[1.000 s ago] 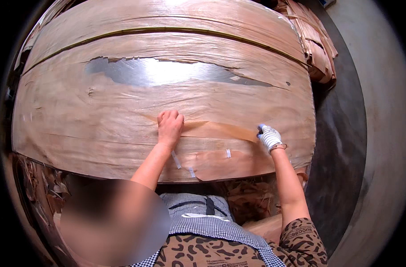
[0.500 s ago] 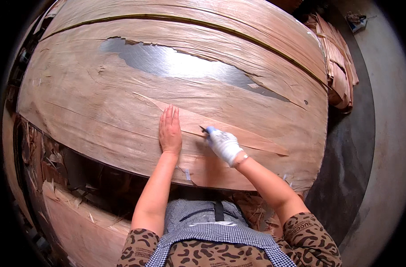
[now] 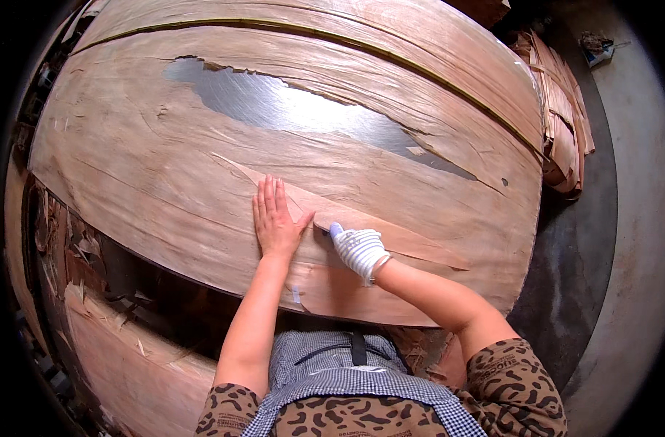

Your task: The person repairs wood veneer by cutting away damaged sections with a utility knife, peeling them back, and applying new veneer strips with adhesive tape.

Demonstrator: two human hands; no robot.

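Observation:
A wide sheet of thin wood veneer (image 3: 128, 131) covers the surface before me. On it lies a long, pointed strip of pinker veneer (image 3: 390, 237), slanting from upper left to lower right. My bare left hand (image 3: 275, 222) presses flat on the strip's left part, thumb spread out. Just right of that thumb, my right hand (image 3: 358, 251), in a white striped glove, is closed on a small dark knife (image 3: 322, 229). Its tip is low against the strip's near edge; the fingers and glove hide most of it.
Beyond my hands, a ragged gap in the veneer shows a shiny grey surface (image 3: 274, 102). A dark seam (image 3: 332, 40) crosses farther back. Bundled veneer (image 3: 562, 124) stands at the far right. Scraps (image 3: 92, 255) and a pale veneer stack (image 3: 128, 364) lie below the near left edge.
My right hand has come down and slightly left, bringing the knife to the strip near my left hand. The left hand's fingers and thumb have spread wider.

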